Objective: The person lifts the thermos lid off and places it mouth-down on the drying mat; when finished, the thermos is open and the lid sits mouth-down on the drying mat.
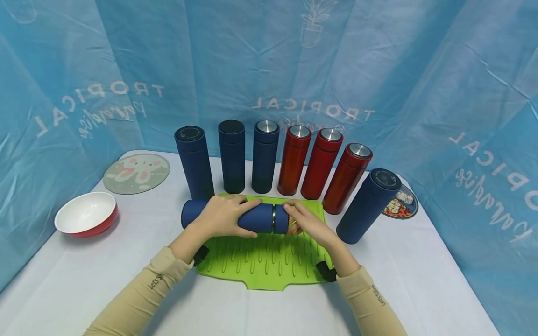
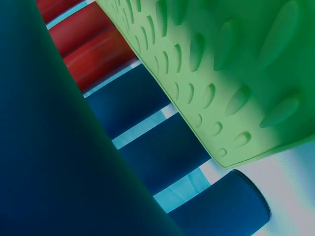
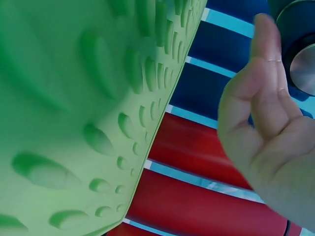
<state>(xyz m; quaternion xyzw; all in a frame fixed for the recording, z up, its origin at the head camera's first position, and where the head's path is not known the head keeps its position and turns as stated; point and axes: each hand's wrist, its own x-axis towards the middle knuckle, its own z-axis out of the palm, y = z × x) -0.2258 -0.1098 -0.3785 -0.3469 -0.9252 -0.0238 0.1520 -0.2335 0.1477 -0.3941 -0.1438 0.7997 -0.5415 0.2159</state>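
A blue thermos bottle (image 1: pixel 258 218) lies sideways in the air over a green ridged mat (image 1: pixel 265 261). My left hand (image 1: pixel 224 214) grips its body from above, thumb on the near side. The bottle's cap (image 1: pixel 281 219), behind a shiny ring, points right. Beside that cap is my right hand (image 1: pixel 308 224), one fingertip at the cap's upper edge. In the right wrist view, the fingers of my right hand (image 3: pixel 268 108) extend fairly straight alongside the silver cap end (image 3: pixel 304 69). Only the dark blue bottle side (image 2: pixel 59 147) shows in the left wrist view; the left fingers are hidden there.
Behind the mat stands a row of upright bottles: several blue ones (image 1: pixel 232 158) and three red ones (image 1: pixel 321 163). Another blue bottle (image 1: pixel 367 207) is at right, by a patterned round mat (image 1: pixel 401 205). At left are a red-and-white bowl (image 1: pixel 86 214) and a rabbit-print mat (image 1: pixel 136 174).
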